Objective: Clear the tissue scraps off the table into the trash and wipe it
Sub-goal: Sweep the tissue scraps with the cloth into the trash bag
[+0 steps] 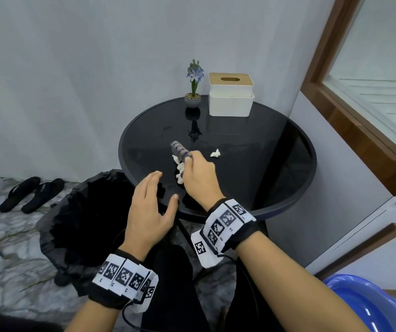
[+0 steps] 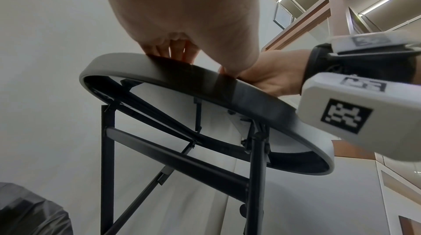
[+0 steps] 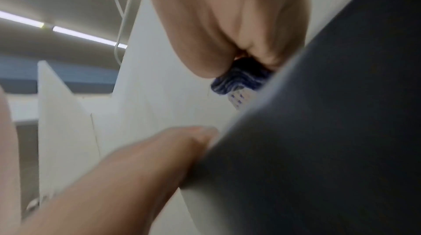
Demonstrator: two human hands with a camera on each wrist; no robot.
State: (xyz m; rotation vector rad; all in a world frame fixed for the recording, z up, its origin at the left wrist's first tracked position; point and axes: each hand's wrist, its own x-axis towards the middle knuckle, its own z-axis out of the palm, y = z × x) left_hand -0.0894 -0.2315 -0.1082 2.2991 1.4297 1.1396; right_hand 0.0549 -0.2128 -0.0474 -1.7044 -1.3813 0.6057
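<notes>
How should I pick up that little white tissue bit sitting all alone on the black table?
Pinch the lone tissue scrap from straight above, fingertips on its two sides. It is a small crumpled lump lying on the glossy table, with bare space all round it, so nothing blocks a top approach. It probably squashes easily, so a light pinch should do.

The worktop is glossy black glass, mirror-shiny enough to reflect the little potted flower, with a matt dark rim and black metal legs. The cloth is a soft, ribbed blue-and-grey weave. Tissue scraps look like crumpled white paper. Tissue box is smooth matt white plastic with a wood-look lid. Trash bag is thin, crinkly black plastic.
</notes>
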